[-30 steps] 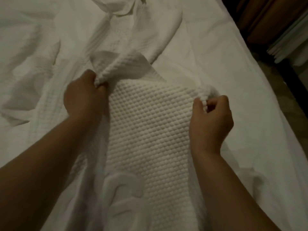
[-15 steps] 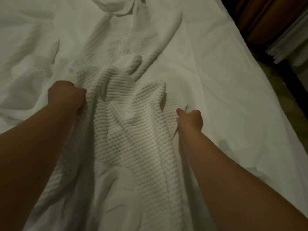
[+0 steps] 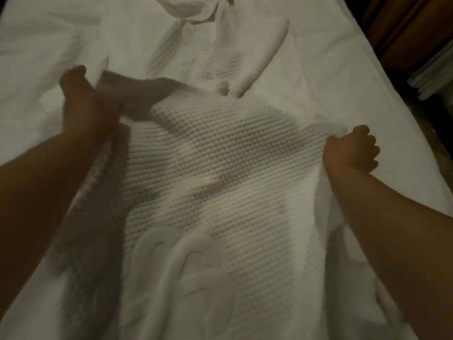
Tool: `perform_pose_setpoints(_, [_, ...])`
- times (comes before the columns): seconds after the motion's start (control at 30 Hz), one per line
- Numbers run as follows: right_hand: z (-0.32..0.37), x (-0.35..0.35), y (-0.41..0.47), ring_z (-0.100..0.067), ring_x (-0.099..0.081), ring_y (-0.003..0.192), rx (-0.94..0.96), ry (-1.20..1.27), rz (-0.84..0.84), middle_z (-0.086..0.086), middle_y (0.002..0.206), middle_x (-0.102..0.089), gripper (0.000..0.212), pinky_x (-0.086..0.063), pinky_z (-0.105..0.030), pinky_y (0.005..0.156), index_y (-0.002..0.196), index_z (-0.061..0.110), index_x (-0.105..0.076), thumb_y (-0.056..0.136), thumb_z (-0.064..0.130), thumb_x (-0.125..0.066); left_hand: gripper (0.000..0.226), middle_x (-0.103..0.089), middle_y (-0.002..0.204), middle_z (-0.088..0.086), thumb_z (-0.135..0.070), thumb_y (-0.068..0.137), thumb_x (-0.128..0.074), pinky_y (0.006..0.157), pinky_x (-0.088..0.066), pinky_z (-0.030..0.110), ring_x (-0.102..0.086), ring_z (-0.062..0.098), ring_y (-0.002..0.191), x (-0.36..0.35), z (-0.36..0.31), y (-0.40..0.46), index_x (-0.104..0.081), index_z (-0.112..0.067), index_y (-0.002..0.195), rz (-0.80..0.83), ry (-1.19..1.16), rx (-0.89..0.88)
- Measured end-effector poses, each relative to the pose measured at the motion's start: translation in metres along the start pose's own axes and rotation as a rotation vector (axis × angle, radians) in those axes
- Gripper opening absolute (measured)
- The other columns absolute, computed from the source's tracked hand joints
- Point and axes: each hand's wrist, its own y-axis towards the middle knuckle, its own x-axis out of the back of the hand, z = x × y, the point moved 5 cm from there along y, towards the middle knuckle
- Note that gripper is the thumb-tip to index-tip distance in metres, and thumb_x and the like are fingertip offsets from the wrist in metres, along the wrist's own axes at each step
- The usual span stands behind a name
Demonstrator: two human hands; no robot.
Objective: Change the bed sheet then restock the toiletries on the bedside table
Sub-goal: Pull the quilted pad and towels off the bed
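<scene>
White textured blanket (image 3: 220, 192) is lifted over the bed sheet (image 3: 331, 77), its edge gripped by curled left hand (image 3: 85, 104) and right hand (image 3: 350, 150); bedding unfinished (toiletries and bedside table not in view).

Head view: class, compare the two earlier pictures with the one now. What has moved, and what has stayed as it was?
Half a second ago the waffle-textured cloth lay slack and bunched, both hands low. Now the left hand and right hand have lifted and moved apart, stretching it flat between them. Both grip its edges throughout. The white sheet under it and the crumpled fabric at the top lie unchanged.
</scene>
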Motion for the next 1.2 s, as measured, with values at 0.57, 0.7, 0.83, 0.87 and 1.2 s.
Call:
perform_pose_setpoints(0.57, [-0.07, -0.021, -0.323, -0.025, 0.001, 0.146, 0.736, -0.41, 0.589, -0.007, 0.159, 0.004, 0.058, -0.003, -0.04, 0.117, 0.151, 0.022, -0.009, 0.1, 0.037, -0.032, 0.05, -0.052, 0.137, 0.015, -0.032, 0.075, -0.066, 0.103, -0.023, 0.063, -0.005, 0.024, 0.146, 0.082, 0.106, -0.217, -0.064, -0.011, 0.12, 0.45, 0.717, -0.82])
perform_pose_setpoints(0.7, [-0.099, 0.005, -0.39, -0.035, -0.044, 0.13, 0.78, -0.353, 0.488, -0.016, 0.143, -0.045, 0.06, -0.038, -0.047, 0.102, 0.134, 0.013, -0.051, 0.082, 0.034, -0.07, 0.064, -0.017, 0.157, 0.01, -0.038, 0.09, -0.056, 0.112, -0.01, 0.056, 0.001, 0.025, 0.143, 0.122, 0.151, -0.267, -0.031, -0.023, 0.147, 0.585, 0.761, -0.757])
perform_pose_setpoints(0.83, [-0.136, 0.022, -0.474, -0.035, -0.054, 0.12, 0.756, -0.306, 0.467, -0.017, 0.134, -0.053, 0.052, -0.046, -0.046, 0.093, 0.128, 0.011, -0.056, 0.084, 0.038, -0.064, 0.059, 0.009, 0.159, 0.004, -0.043, 0.1, -0.025, 0.117, -0.001, 0.043, 0.014, 0.023, 0.145, 0.166, 0.205, -0.312, 0.0, -0.028, 0.152, 0.723, 0.781, -0.58])
perform_pose_setpoints(0.87, [-0.148, 0.025, -0.496, -0.034, -0.061, 0.111, 0.74, -0.301, 0.461, -0.017, 0.126, -0.059, 0.051, -0.051, -0.044, 0.085, 0.123, 0.011, -0.059, 0.084, 0.043, -0.057, 0.06, 0.009, 0.159, 0.004, -0.043, 0.1, -0.026, 0.118, -0.003, 0.043, 0.011, 0.024, 0.146, 0.175, 0.221, -0.321, 0.0, -0.028, 0.151, 0.742, 0.763, -0.561])
perform_pose_setpoints(1.2, [-0.238, 0.038, -0.634, -0.028, -0.031, 0.131, 1.022, -0.336, 0.385, -0.009, 0.13, -0.044, 0.069, -0.007, -0.035, 0.115, 0.125, 0.013, -0.044, 0.069, 0.052, -0.042, 0.072, -0.02, 0.155, 0.016, -0.041, 0.096, -0.044, 0.106, -0.033, 0.041, -0.036, 0.032, 0.134, 0.238, 0.326, -0.365, -0.009, -0.01, 0.151, 0.76, 0.39, -0.019])
